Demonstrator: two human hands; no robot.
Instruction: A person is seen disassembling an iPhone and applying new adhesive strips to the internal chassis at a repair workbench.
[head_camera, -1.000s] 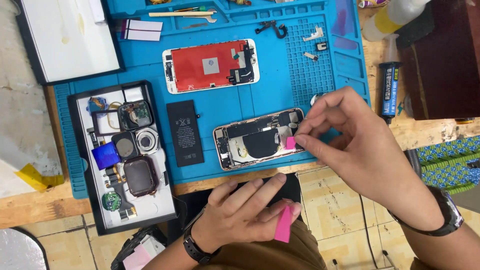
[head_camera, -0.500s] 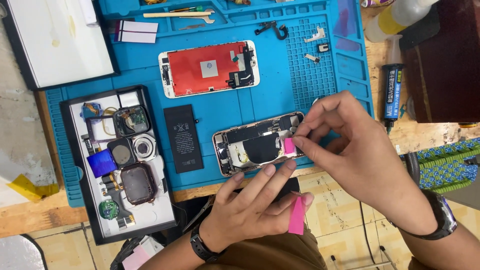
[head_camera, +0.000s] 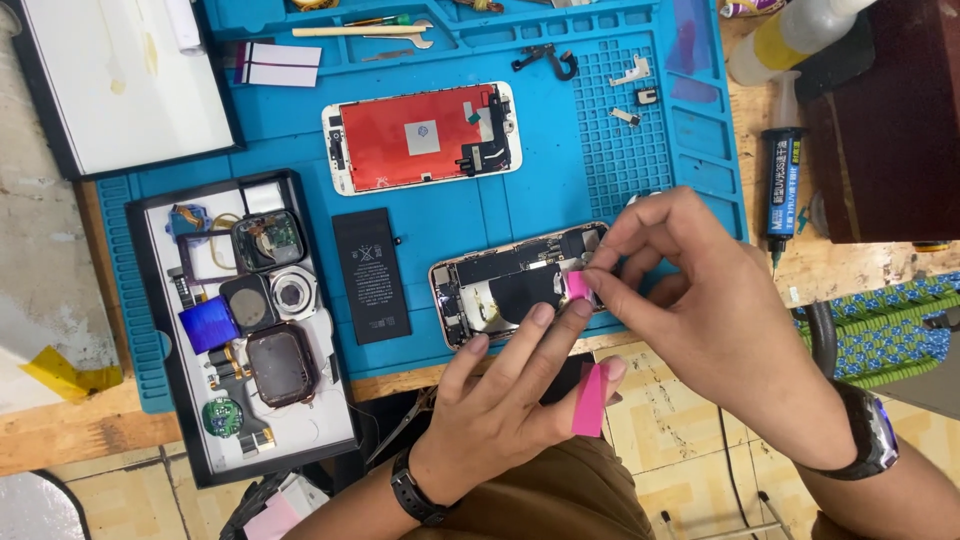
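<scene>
An opened phone body (head_camera: 500, 290) lies on the blue work mat (head_camera: 560, 190), its insides showing. My right hand (head_camera: 700, 300) pinches a small pink strip (head_camera: 578, 285) over the phone's right end. My left hand (head_camera: 510, 400) rests fingertips on the phone's near edge, with a longer pink strip (head_camera: 590, 400) stuck to one finger. A black battery (head_camera: 371, 275) lies just left of the phone. Farther back on the mat a phone screen (head_camera: 425, 137) lies face down, red backing up.
A black tray (head_camera: 155, 400) of small watch parts sits at the left. A white-surfaced board (head_camera: 110, 80) lies at the back left. Tweezers (head_camera: 370, 33) and small brackets (head_camera: 630, 75) sit in the mat's back slots. A glue syringe (head_camera: 781, 175) and bottle (head_camera: 790, 35) stand at right.
My left hand has slid up so its fingertips reach the phone's near edge. My right hand has shifted slightly left with the small pink strip over the phone.
</scene>
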